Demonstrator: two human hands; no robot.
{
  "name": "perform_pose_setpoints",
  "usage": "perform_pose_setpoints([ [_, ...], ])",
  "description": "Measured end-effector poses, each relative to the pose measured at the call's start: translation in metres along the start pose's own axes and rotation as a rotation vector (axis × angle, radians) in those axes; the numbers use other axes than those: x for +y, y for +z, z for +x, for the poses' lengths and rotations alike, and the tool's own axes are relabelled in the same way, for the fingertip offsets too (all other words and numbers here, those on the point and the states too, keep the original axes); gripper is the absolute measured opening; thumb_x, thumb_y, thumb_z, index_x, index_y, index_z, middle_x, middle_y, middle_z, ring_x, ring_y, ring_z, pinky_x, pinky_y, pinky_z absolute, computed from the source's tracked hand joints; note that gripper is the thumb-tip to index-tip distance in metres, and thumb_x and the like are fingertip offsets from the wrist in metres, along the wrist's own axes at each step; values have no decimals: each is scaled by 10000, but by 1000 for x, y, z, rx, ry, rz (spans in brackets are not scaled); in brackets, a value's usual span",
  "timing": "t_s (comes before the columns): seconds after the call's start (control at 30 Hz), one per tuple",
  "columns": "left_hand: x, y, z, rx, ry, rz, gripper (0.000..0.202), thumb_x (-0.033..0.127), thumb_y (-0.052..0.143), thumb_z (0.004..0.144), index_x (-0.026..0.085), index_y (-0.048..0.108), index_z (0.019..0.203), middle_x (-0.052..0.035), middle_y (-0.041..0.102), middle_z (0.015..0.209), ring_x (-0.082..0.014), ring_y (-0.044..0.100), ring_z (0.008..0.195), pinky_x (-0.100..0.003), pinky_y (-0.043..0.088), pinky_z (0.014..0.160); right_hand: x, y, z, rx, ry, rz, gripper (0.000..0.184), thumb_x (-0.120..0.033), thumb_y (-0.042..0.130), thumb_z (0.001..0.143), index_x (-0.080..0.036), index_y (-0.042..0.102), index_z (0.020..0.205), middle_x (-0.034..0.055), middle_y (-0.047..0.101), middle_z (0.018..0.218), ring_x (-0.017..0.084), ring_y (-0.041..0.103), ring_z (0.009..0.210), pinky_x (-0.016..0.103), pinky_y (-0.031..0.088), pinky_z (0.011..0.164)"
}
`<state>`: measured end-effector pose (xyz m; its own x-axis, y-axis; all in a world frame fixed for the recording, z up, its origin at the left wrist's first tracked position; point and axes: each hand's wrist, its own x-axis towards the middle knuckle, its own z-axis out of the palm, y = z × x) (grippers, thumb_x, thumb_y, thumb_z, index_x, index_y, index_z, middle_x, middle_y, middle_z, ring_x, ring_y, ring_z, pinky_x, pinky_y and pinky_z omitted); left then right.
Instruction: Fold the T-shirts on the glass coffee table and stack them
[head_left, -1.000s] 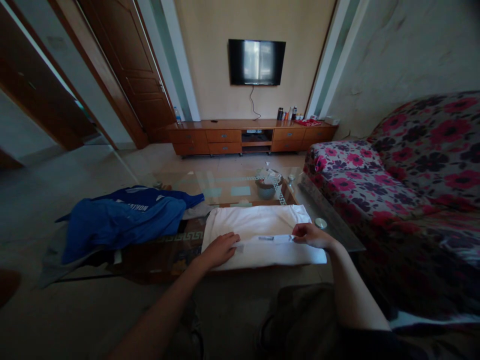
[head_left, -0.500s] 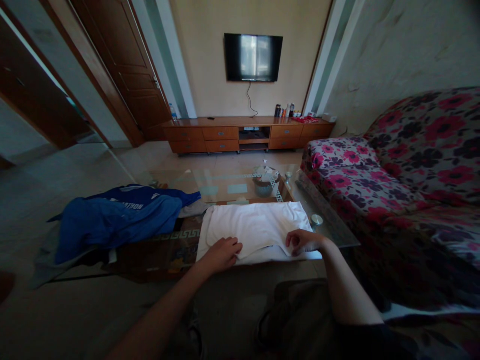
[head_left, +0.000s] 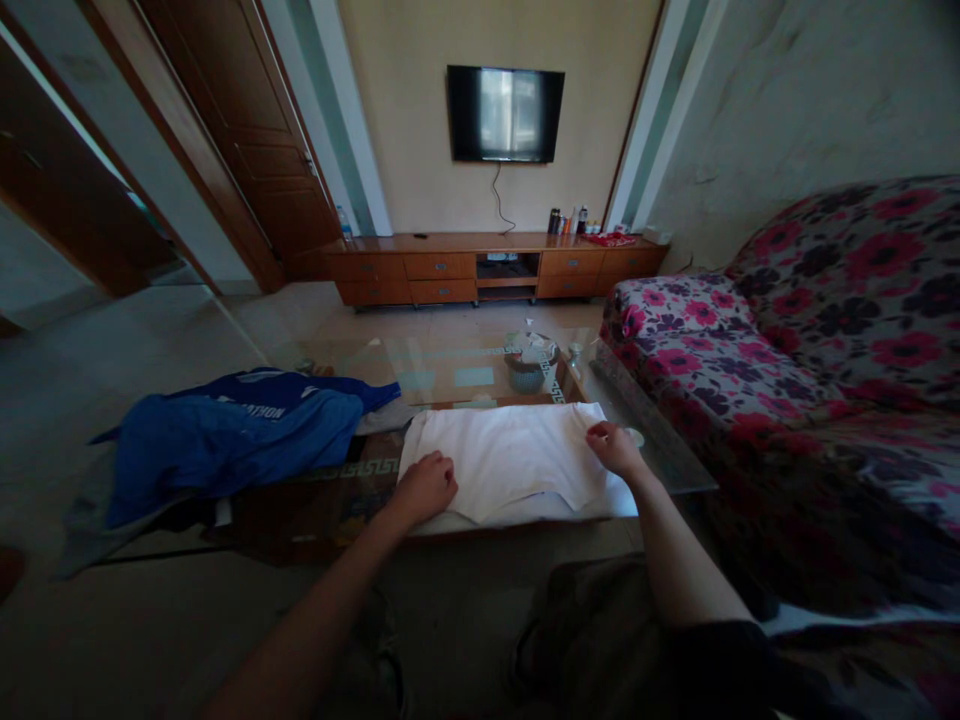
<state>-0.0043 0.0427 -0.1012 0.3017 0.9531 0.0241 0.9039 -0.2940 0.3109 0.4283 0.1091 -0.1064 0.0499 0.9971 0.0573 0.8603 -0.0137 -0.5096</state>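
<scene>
A folded white garment point(head_left: 517, 455) lies flat across the near part of the glass coffee table point(head_left: 679, 470), its near edge dipping in a curve over a lower white layer. My left hand point(head_left: 429, 487) is at its left side, fingers curled down and closed on the fabric; the fingertips are partly hidden. At the right edge my right hand point(head_left: 616, 447) has its thumb and fingers pinched together on the cloth. Left of the white garment lies a loose heap of blue shirts point(head_left: 232, 440) with white lettering, some grey cloth under it.
A patterned basket point(head_left: 526, 376) with white tissue or bags stands toward the table's far right. To the right is a flowered sofa point(head_left: 697, 350). A low wooden cabinet point(head_left: 442, 268) with bottles point(head_left: 574, 220) runs below a wall television point(head_left: 506, 115).
My left hand has moved left along the white garment. My right hand has moved up and right to its right edge. The near flap now lies flatter and wider.
</scene>
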Motion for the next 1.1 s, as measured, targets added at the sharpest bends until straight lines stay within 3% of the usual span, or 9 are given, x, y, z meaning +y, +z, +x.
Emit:
perform_pose_setpoints([
  [0.07,-15,2,10,167,-124,27,130,251,572,865,188,656,943,-107,606,1085,-244,571,1041,-361,426,975,4,6,9,154,10,-30,321,-300,608,878,-175,742,1142,122,733,1081,251,651,1062,340,463,954],
  [0.17,-35,6,20,265,-263,55,231,267,609,856,159,660,1054,-152,576,1140,-306,519,1150,-437,386,1051,7,18,20,135,1,-21,346,-262,622,864,-213,738,1185,109,721,1193,256,647,1139,356,439,1026],
  [0.3,-52,13,27,215,-348,19,270,261,632,841,174,669,1094,-119,586,1027,-295,557,1103,-401,422,997,10,29,33,94,7,-25,321,-186,593,845,-222,768,1111,90,745,1185,263,672,1126,376,421,1059],
  [0.53,-65,21,38,186,-353,-21,193,236,619,843,185,677,1020,-78,603,941,-239,617,978,-321,454,906,7,34,50,167,0,-8,429,-170,573,853,-182,699,1263,115,655,1369,263,590,1265,404,360,1136],
  [0.73,-66,26,46,221,-359,-24,135,228,617,838,193,677,953,-82,616,934,-241,625,948,-322,462,885,-4,46,59,184,96,58,421,-239,585,902,-150,671,1304,138,715,1247,235,669,1139,310,467,1015],
  [0.87,-65,27,48,235,-368,-35,111,226,607,847,188,676,925,-90,613,939,-242,623,951,-327,464,887,-5,47,67,208,221,65,328,-329,544,943,-149,763,1107,161,762,1080,267,711,1043,317,512,923],
  [1.1,-70,24,47,214,-351,-70,98,211,617,847,186,682,916,-79,629,937,-215,625,950,-298,464,874,-2,38,79,220,357,107,243,-316,641,841,-144,786,935,162,768,917,291,732,936,319,540,809],
])
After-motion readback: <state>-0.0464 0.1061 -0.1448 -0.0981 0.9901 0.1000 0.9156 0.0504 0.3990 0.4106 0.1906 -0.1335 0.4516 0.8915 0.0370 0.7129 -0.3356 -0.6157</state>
